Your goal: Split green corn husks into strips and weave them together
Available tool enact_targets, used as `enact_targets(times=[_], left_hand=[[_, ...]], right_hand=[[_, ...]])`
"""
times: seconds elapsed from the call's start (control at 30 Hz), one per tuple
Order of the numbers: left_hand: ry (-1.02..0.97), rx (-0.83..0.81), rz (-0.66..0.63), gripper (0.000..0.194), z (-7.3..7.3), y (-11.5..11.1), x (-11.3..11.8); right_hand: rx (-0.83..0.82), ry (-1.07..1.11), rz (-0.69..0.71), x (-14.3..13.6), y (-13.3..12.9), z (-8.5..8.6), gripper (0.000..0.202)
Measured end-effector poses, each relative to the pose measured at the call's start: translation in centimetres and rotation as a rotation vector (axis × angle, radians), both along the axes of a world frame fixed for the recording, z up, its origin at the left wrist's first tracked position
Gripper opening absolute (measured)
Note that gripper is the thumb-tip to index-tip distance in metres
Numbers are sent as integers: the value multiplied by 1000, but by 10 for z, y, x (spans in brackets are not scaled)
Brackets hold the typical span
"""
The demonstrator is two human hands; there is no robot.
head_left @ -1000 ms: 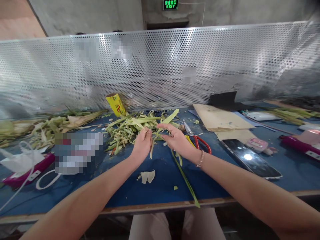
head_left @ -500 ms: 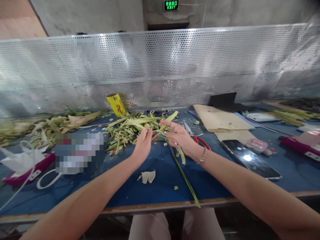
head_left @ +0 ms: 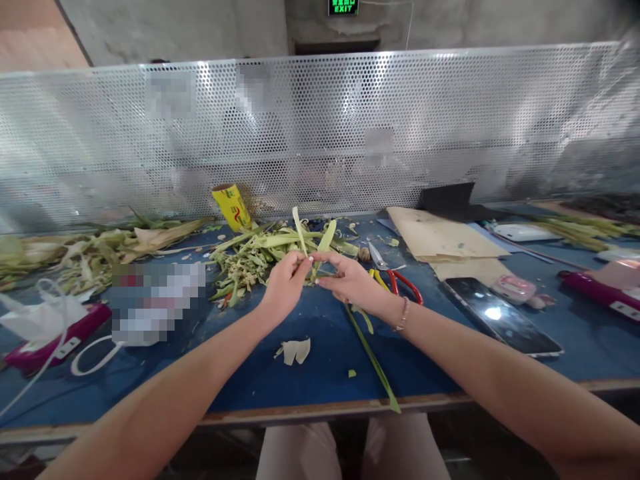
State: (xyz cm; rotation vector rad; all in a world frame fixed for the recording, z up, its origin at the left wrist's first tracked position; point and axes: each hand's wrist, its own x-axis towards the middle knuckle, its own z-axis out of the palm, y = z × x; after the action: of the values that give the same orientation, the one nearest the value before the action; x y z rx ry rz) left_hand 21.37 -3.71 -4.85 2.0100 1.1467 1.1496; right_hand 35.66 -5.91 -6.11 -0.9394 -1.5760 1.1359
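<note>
My left hand [head_left: 284, 287] and my right hand [head_left: 353, 285] meet at their fingertips above the blue table. Between the left thumb and forefinger is a narrow pale-green husk strip [head_left: 299, 230], sticking upward. The right fingers pinch a wider green husk strip [head_left: 327, 237], its lower part hidden by the fingers. Just behind the hands lies a tangled heap of husk strips [head_left: 245, 263]. Below my right hand a long green leaf [head_left: 373, 360] hangs down past the table's front edge. Red-handled scissors [head_left: 407, 288] and a tool with yellow handles [head_left: 381, 280] lie beside that hand.
A yellow tube [head_left: 232, 208] leans by a perforated metal screen [head_left: 320, 133]. Brown paper sheets [head_left: 440, 233], a phone [head_left: 500, 317] and a pink case [head_left: 514, 289] lie right. On the left are more husks [head_left: 95, 267] and a purple power strip [head_left: 55, 340]. White scraps [head_left: 295, 351] lie in front.
Both hands have drawn closer together, fingertips now meeting. The narrow strip now points up from the left fingers. The yellow handles have come into sight behind my right wrist.
</note>
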Motion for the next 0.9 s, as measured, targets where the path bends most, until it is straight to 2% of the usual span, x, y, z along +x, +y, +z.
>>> enact_targets(times=[0.13,0.27,0.4,0.53,0.67,0.9], left_hand=[[-66,-59,14,18,1,0,0],[-129,-51,47,19,-1,2,0],[-105,-11,80,20,-1,2,-2],[-74,35,53,19,-1,3,-4],[-104,9,22,19,0,3,-5],[-137,-43,-3,18,2,1,-4]], right_hand=[[-31,103,45,3,-3,7,45],[-20,161,45,4,-5,10,44],[-28,187,16,5,-5,9,45],[-5,63,4,6,-3,7,43],[30,-97,-47,8,-1,4,39],[38,-113,32,9,-1,2,37]])
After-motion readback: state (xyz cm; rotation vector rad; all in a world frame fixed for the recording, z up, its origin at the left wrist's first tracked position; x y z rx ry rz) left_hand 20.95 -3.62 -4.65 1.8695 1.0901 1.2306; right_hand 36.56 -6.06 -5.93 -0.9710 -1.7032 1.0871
